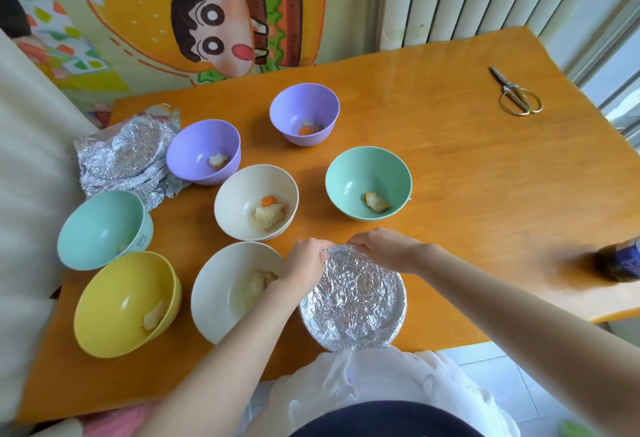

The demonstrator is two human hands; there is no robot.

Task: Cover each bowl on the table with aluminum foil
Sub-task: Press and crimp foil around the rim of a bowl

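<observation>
The foil-covered bowl [353, 298] sits at the near edge of the bench [450, 159], just beside an open white bowl [221, 294]. The left hand [306, 261] and the right hand [384, 249] each pinch its far rim with curled fingers, apparently crimping the wrap snug. Spare foil sheets [128, 156] lie far left.

Bottle [620, 260] blurred, cut by right edge. Foil [353, 298] hides whole bowl beneath, colour not visible. Green thing [575, 429] at bottom corner blurred, unclear.
</observation>
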